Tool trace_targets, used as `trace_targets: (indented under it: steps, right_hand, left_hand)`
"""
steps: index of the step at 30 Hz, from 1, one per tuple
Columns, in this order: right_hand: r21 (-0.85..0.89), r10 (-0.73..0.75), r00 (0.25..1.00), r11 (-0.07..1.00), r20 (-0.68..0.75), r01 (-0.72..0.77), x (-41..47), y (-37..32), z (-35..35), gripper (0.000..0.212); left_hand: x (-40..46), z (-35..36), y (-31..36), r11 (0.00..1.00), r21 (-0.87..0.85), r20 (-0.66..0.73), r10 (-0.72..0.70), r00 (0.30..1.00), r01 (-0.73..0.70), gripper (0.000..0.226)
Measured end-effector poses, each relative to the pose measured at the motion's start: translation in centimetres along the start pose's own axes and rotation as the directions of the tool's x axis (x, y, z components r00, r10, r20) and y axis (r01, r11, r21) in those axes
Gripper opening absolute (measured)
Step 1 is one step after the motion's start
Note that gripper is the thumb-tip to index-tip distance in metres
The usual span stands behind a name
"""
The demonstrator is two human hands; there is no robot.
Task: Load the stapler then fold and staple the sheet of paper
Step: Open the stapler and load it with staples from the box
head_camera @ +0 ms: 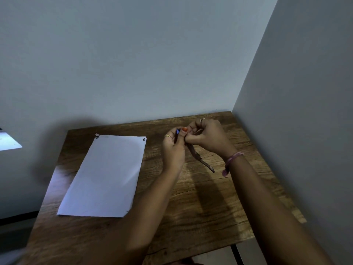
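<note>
A white sheet of paper (107, 175) lies flat and unfolded on the left half of the wooden table (200, 217). To its right both hands are raised just above the table and meet around a small stapler (198, 155). My left hand (172, 150) grips its blue front end, mostly hidden in the fingers. My right hand (208, 136) pinches something small at the stapler's top; what it is stays hidden. The stapler's metal arm hangs open, slanting down to the right toward the table.
The table stands in a corner, with a grey wall behind it and another wall (296, 131) close along its right edge. A pale object (8, 142) shows at the far left, off the table. A pink band circles my right wrist.
</note>
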State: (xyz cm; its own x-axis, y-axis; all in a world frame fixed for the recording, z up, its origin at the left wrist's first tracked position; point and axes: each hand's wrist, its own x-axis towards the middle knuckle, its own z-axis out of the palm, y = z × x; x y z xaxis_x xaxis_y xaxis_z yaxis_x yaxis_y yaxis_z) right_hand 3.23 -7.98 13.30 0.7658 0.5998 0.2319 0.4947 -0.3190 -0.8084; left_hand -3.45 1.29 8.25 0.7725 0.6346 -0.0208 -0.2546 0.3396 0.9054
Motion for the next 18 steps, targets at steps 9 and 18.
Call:
trace_targets:
  steps: [9,18]
  right_hand:
    - [0.398,0.173,0.975,0.911,-0.140,-0.105,0.0,2.6,-0.6,0.011]
    - [0.828,0.332,0.943,0.533,-0.016,-0.173,-0.7,4.0,-2.3,0.012]
  left_hand:
    - [0.0,0.5,1.2,0.980,-0.195,-0.056,-0.039,0.998,0.027,0.007]
    - [-1.6,-2.0,0.0,0.798,-0.414,0.186,-0.398,0.898,0.439,0.017]
